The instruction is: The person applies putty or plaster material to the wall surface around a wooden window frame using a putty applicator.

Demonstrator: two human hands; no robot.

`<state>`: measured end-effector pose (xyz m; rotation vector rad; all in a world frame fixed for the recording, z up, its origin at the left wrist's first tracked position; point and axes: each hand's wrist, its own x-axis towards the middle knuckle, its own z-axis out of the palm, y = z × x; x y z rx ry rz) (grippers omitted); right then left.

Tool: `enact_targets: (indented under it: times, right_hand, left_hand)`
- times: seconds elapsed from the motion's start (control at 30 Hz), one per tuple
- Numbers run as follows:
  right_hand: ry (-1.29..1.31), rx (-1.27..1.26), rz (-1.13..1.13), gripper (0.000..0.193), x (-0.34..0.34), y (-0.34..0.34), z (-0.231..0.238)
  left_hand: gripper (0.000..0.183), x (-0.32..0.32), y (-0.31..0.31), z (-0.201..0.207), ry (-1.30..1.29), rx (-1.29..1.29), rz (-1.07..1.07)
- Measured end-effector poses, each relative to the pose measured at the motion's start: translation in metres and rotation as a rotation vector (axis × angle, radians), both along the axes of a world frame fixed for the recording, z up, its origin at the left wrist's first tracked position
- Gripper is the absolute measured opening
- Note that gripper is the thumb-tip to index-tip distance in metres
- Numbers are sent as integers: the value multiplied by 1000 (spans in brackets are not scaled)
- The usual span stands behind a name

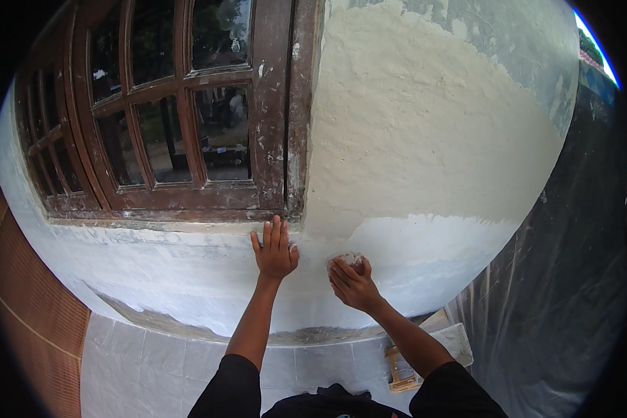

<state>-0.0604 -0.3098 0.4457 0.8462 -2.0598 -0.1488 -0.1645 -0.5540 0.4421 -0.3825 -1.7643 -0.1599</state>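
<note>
Fingers of the left hand (pixel 274 252) lie flat and together on the white wall (pixel 411 139) under the brown window (pixel 181 111), likely for balance, while the right hand (pixel 353 282) squeezes a small pale pad (pixel 345 259) against it.

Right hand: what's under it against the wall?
A small pale pad shows above the fingers of the right hand, pressed to the white wall. The hand covers most of the pad, so its shape and the wall beneath can't be seen.
</note>
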Motion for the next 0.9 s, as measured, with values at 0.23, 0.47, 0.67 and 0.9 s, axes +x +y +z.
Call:
enact_targets:
  times: [0.23,0.47,0.67,0.9]
  right_hand:
    - [60,-226,58,37,-7,-30,80]
    - [13,-234,-8,34,-12,-27,41]
    - [-78,-255,63,40,12,-24,13]
    - [140,-377,47,39,-29,-72,105]
  left_hand:
    - [59,1,-1,-1,-12,11,-2]
    - [58,0,1,0,-6,2,15]
    - [57,1,2,0,2,42,16]
    - [57,2,2,0,-32,25,2]
